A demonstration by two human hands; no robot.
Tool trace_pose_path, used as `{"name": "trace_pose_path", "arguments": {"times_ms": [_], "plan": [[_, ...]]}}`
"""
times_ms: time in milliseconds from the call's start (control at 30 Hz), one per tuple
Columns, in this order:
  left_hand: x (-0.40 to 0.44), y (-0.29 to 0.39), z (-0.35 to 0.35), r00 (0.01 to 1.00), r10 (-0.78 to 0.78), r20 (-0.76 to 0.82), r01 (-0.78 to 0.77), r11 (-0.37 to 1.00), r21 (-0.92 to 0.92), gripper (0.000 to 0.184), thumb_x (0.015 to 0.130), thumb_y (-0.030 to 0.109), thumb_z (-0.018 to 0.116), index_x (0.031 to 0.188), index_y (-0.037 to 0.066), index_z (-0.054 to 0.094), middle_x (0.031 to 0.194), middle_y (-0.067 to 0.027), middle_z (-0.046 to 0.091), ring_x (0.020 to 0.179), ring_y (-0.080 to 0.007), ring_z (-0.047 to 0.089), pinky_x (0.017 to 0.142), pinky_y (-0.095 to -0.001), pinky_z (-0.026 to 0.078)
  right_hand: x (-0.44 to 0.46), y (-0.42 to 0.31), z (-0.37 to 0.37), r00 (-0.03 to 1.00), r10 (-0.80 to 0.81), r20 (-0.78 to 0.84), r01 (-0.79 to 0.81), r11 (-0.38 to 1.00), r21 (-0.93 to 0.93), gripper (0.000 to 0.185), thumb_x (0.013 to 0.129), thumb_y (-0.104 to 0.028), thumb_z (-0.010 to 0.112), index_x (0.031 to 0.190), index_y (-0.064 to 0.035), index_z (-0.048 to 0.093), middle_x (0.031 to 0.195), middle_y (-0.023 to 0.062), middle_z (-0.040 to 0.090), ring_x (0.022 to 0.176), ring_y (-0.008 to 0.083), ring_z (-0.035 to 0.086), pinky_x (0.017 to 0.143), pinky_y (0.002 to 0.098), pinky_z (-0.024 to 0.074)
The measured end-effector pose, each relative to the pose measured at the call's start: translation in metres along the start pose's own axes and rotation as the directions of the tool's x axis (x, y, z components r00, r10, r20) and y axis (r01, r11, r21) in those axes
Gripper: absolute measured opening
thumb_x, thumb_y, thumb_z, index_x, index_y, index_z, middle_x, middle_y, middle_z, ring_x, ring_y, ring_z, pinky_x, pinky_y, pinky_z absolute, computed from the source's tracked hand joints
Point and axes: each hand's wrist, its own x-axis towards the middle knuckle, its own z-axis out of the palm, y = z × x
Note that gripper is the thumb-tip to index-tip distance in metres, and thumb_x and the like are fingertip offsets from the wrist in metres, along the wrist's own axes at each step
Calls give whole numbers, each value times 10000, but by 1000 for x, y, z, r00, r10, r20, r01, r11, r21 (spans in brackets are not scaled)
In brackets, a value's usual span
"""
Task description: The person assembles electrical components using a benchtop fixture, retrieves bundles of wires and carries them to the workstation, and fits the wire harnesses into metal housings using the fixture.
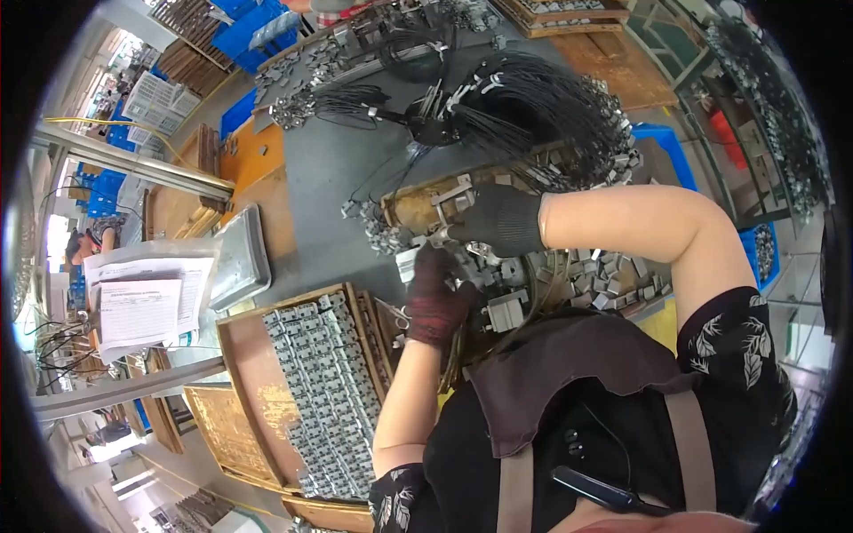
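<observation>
My left hand (435,302), in a dark red and black glove, reaches up to a small metal fixture on the bench. Its fingers are closed together beside a silver metal block (407,263); what they pinch is hidden. My right hand (502,218), in a dark grey glove, comes in from the right with fingers curled at the same spot, close to a metal bracket (455,194). I cannot make out what it grips. The fingertips of both hands nearly meet. Just below my right hand sits a square metal block (506,311) on the fixture.
Black cables (533,98) with metal ends spread over the grey bench (324,186). Loose metal parts (604,280) lie at right. A wooden tray (253,355) holds rows of metal parts. Scissors (400,314) lie by my left wrist. Paper sheets (138,311) hang at left.
</observation>
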Motion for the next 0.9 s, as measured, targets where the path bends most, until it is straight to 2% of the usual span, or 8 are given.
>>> {"name": "trace_pose_path", "arguments": {"times_ms": [133, 267, 467, 633, 767, 833, 867, 900], "plan": [[-4, 13, 32, 981, -192, 22, 189, 929, -319, 569, 604, 129, 768, 1093, 7, 504, 1054, -179, 506, 1001, -350, 524, 836, -387, 472, -19, -2, -13, 985, 35, 166, -53, 993, 103, 464, 661, -106, 640, 1122, -83, 602, 809, 142, 655, 767, 326, 649, 676, 435, 505], [1, 21, 36, 972, -207, 112, 231, 934, -273, 560, 591, 114, 739, 1092, 11, 511, 1026, -174, 520, 963, -364, 533, 839, -426, 463, -30, 3, -16, 997, 31, 73, -45, 979, 199, 540, 638, -134, 684, 1169, -104, 584, 812, 135, 654, 759, 345, 641, 679, 450, 495], [3, 43, 16, 988, 24, 151, -30, 999, 36, 506, 606, 78, 680, 1083, 23, 521, 985, -163, 540, 954, -375, 532, 821, -431, 467, -31, -3, -31, 995, 6, 103, -25, 983, 180, 508, 659, -115, 658, 1161, -124, 579, 870, 127, 670, 843, 318, 657, 724, 436, 506], [-8, 26, 23, 944, -321, 81, 331, 906, -264, 489, 663, 71, 672, 1126, 8, 528, 1054, -166, 549, 986, -359, 551, 817, -411, 468, -18, -1, -22, 975, 73, 211, -104, 985, 138, 514, 679, -128, 660, 1184, -138, 564, 898, 133, 666, 836, 314, 659, 720, 444, 503], [-4, 12, 38, 927, -375, 13, 315, 757, -573, 396, 739, 83, 633, 1120, 11, 555, 1062, -165, 585, 959, -320, 582, 799, -398, 475, -9, -9, 3, 990, 111, 83, -125, 975, 183, 470, 748, -165, 628, 1206, -105, 544, 887, 143, 667, 791, 321, 664, 696, 446, 508], [19, 27, 20, 873, -467, 142, 484, 789, -378, 323, 803, 98, 578, 1117, 23, 575, 1033, -157, 622, 908, -268, 602, 803, -372, 480, -4, -15, 13, 993, 111, 36, -116, 983, 146, 453, 771, -179, 614, 1210, -90, 540, 891, 152, 666, 793, 324, 664, 696, 446, 509], [25, 25, 25, 758, -591, 276, 622, 527, -580, 319, 842, 133, 536, 1144, 40, 574, 981, -123, 641, 859, -214, 602, 784, -338, 484, 0, -16, 15, 980, 164, 110, -176, 978, 112, 434, 778, -147, 595, 1203, -83, 541, 920, 152, 649, 813, 330, 654, 702, 445, 507], [28, 14, 33, 763, -587, 271, 615, 528, -585, 319, 842, 133, 536, 1144, 40, 574, 981, -123, 641, 859, -214, 602, 784, -338, 484, 5, -14, 15, 961, 215, 175, -229, 971, 66, 416, 784, -116, 575, 1197, -76, 541, 950, 151, 633, 833, 335, 643, 707, 444, 505]]}}
